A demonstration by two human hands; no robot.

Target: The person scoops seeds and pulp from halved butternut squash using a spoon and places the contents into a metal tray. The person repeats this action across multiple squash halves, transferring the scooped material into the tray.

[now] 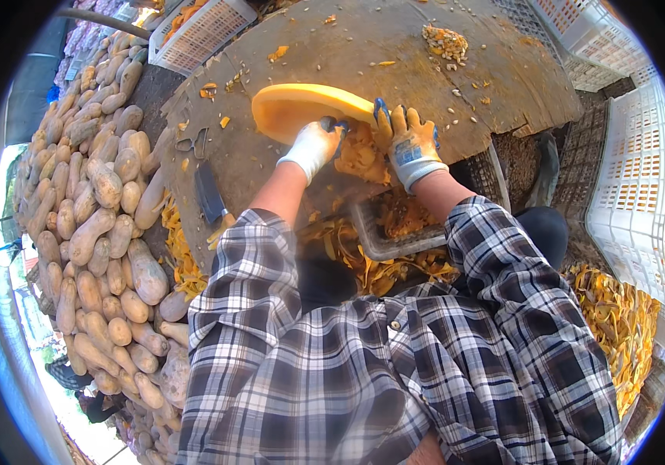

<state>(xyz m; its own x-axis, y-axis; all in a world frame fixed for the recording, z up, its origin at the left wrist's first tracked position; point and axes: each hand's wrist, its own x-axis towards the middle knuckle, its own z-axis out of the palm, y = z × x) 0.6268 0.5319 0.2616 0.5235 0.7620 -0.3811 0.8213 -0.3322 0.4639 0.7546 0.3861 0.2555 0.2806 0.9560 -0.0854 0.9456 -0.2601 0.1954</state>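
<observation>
On the worn wooden board (303, 52) lies a long peeled orange squash piece (315, 96), its hollowed side towards me. My left hand (318, 142), in a white glove with blue fingertips, is closed at the near side of the squash; whatever it grips is hidden. My right hand (411, 139), in a stained glove, spreads its fingers at the squash's right end, touching stringy pulp (361, 154). It cannot be told how firmly it holds. A cleaver (208, 192) and a metal-framed peeler-like tool (194, 142) lie left of my hands.
A large heap of squashes (100, 232) lies left. Below the board's near edge is a grey crate (393, 250) amid orange peelings (367, 273). White plastic crates (628, 180) stand right, another crate (204, 35) upper left. Seeds and pulp (446, 43) sit on the board.
</observation>
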